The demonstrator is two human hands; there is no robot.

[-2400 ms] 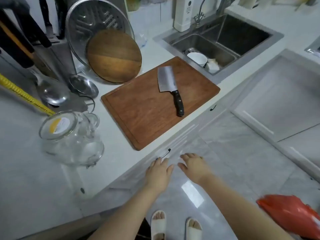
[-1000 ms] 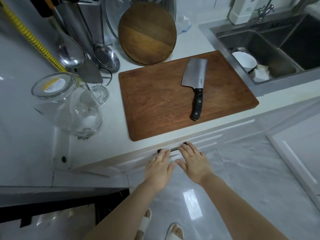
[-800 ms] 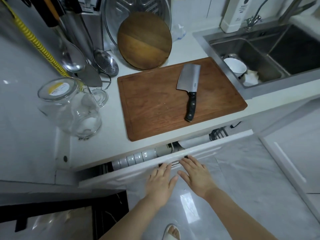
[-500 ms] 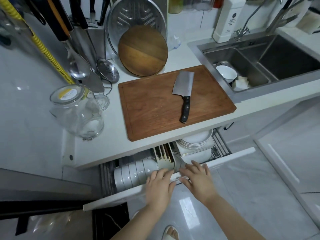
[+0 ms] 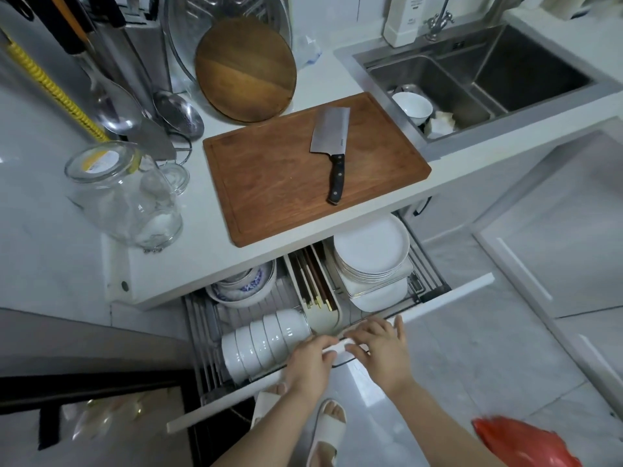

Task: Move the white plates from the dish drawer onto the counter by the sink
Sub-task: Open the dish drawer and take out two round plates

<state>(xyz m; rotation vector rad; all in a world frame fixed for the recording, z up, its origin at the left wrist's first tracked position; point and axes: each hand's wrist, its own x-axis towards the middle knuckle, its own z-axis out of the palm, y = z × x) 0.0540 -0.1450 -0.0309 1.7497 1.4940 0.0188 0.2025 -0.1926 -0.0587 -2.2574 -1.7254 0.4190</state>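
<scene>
My left hand (image 5: 308,362) and right hand (image 5: 381,345) grip the dish drawer (image 5: 441,298) front, fingers curled over; white plates (image 5: 371,251) at 1 o'clock.

A home kitchen: steel sink (image 5: 478,79), cleaver (image 5: 328,136) on a wooden cutting board (image 5: 286,183), dish drawer (image 5: 448,294) stacked with white plates (image 5: 369,247)
</scene>
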